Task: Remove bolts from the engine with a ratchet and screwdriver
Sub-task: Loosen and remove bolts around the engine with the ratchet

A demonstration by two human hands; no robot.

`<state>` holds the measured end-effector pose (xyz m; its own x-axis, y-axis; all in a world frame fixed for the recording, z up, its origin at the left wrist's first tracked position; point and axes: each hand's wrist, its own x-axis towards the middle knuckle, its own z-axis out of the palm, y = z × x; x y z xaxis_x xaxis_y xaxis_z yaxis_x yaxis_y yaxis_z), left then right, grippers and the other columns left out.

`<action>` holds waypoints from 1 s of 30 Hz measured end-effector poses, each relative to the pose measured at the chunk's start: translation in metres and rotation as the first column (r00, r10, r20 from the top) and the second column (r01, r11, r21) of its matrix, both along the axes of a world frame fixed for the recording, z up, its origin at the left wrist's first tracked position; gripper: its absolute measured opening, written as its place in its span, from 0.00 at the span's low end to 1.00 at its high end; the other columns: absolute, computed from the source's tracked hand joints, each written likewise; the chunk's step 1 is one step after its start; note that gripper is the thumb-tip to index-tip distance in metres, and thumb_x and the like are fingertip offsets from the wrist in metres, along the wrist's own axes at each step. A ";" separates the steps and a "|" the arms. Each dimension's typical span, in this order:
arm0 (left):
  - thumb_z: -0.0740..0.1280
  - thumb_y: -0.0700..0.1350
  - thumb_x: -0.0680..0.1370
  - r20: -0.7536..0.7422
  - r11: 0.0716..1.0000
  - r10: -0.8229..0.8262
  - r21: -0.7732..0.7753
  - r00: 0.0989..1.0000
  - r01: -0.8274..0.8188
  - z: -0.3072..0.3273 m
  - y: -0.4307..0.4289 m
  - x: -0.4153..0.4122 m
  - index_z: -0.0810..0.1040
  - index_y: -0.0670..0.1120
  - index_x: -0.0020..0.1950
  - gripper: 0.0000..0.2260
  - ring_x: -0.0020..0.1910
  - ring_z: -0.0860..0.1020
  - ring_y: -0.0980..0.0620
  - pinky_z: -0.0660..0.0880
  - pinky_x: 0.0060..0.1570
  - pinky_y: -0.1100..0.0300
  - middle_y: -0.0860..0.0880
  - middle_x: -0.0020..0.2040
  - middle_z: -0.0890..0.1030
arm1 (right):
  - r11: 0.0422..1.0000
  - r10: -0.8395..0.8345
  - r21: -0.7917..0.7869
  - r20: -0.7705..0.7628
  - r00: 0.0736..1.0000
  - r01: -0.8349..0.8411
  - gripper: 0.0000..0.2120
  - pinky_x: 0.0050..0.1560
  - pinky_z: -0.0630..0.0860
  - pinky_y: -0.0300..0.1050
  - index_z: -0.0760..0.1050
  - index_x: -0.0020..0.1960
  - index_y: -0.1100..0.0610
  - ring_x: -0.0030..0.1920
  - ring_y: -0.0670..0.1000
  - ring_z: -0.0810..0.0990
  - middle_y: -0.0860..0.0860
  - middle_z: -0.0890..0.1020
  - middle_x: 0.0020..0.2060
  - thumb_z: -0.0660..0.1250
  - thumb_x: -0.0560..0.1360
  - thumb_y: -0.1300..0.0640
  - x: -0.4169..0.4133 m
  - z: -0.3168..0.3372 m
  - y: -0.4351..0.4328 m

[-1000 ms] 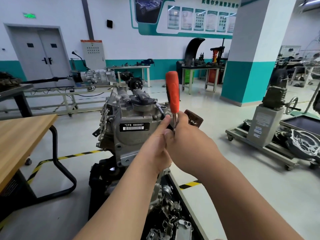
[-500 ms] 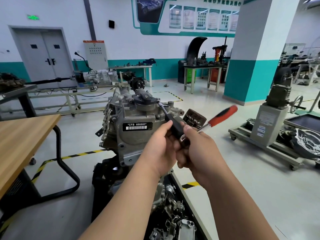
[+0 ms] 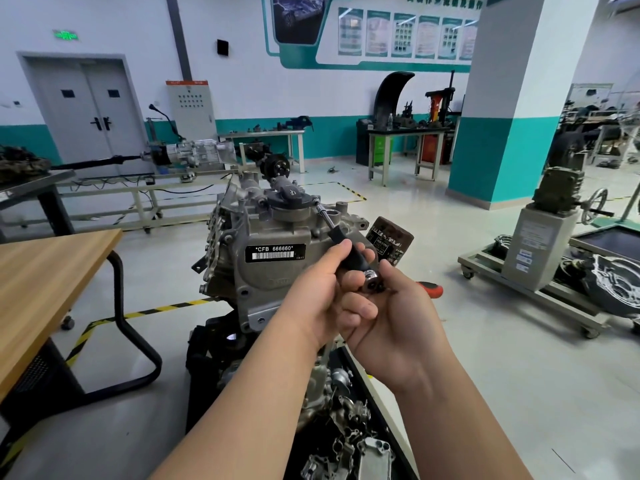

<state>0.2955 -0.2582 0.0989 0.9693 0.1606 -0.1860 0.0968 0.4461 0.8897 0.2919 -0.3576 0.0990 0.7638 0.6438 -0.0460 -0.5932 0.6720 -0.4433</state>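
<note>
Loosening step, probably: screwdriver is gripped by the left hand, ratchet clutched in the right hand mid-frame; next, the tip must be kept seated on the engine bolt

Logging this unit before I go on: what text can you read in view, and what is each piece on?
"*CFB 666660*": black label on the engine, above a barcode.
Dark plate beside the engine: print too blurred to read.
Green sign over the door, wall posters, stickers on the grey cabinet: unreadable.
</note>
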 end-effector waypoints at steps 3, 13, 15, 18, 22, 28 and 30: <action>0.63 0.58 0.79 -0.004 0.999 0.028 0.018 1.000 -0.028 0.001 -0.002 0.001 0.79 0.50 0.42 0.14 0.14 0.70 0.55 0.59 0.13 0.71 0.54 0.21 0.73 | 0.992 -0.034 -0.121 0.083 0.996 0.044 0.10 0.21 0.65 0.37 0.74 0.50 0.51 0.20 0.47 0.64 0.52 0.72 0.30 0.55 0.82 0.50 0.002 0.004 -0.001; 0.65 0.49 0.79 0.020 0.992 0.104 -0.080 0.994 -0.102 0.013 -0.010 0.007 0.78 0.46 0.48 0.07 0.34 0.76 0.53 0.72 0.35 0.62 0.50 0.35 0.78 | 0.061 0.456 -0.418 0.819 0.347 0.906 0.15 0.33 0.65 0.47 0.58 0.66 0.50 0.36 0.53 0.73 0.46 0.71 0.34 0.54 0.81 0.48 0.006 0.030 -0.008; 0.66 0.49 0.78 0.019 0.995 0.071 -0.074 0.997 -0.069 0.013 -0.009 0.007 0.78 0.46 0.41 0.09 0.26 0.76 0.56 0.71 0.27 0.64 0.52 0.27 0.77 | -0.049 0.589 -0.260 0.772 0.238 0.964 0.18 0.34 0.65 0.48 0.55 0.69 0.50 0.36 0.55 0.72 0.46 0.70 0.34 0.53 0.81 0.48 0.003 0.031 -0.007; 0.66 0.50 0.78 0.014 0.996 0.065 -0.069 0.998 -0.064 0.014 -0.009 0.005 0.77 0.48 0.37 0.11 0.24 0.75 0.57 0.70 0.26 0.65 0.53 0.25 0.76 | -0.033 0.604 -0.252 0.766 0.220 0.967 0.20 0.37 0.66 0.48 0.55 0.71 0.50 0.38 0.56 0.72 0.47 0.72 0.38 0.53 0.81 0.48 0.002 0.029 -0.006; 0.61 0.53 0.81 0.039 0.986 0.111 -0.129 0.993 -0.105 0.014 -0.010 -0.003 0.77 0.43 0.64 0.18 0.52 0.79 0.49 0.72 0.60 0.58 0.45 0.54 0.82 | 0.240 0.369 -0.518 0.831 0.417 0.821 0.15 0.44 0.72 0.48 0.61 0.66 0.50 0.46 0.54 0.78 0.49 0.79 0.49 0.56 0.81 0.48 0.005 0.026 -0.003; 0.60 0.52 0.82 0.065 0.985 0.153 -0.085 0.986 -0.147 0.009 -0.011 0.000 0.79 0.45 0.48 0.13 0.32 0.71 0.51 0.71 0.36 0.60 0.49 0.29 0.76 | 0.531 -0.037 -0.634 0.646 0.763 0.562 0.12 0.30 0.67 0.44 0.70 0.51 0.58 0.23 0.51 0.70 0.52 0.76 0.29 0.57 0.81 0.48 0.012 0.019 -0.002; 0.61 0.56 0.81 0.037 0.994 0.102 -0.028 0.994 -0.101 0.007 -0.009 0.001 0.78 0.47 0.34 0.20 0.19 0.66 0.52 0.64 0.22 0.68 0.51 0.20 0.66 | 0.700 -0.095 -0.578 0.506 0.857 0.419 0.12 0.26 0.64 0.42 0.71 0.48 0.59 0.20 0.51 0.64 0.53 0.73 0.26 0.56 0.81 0.51 0.008 0.019 -0.002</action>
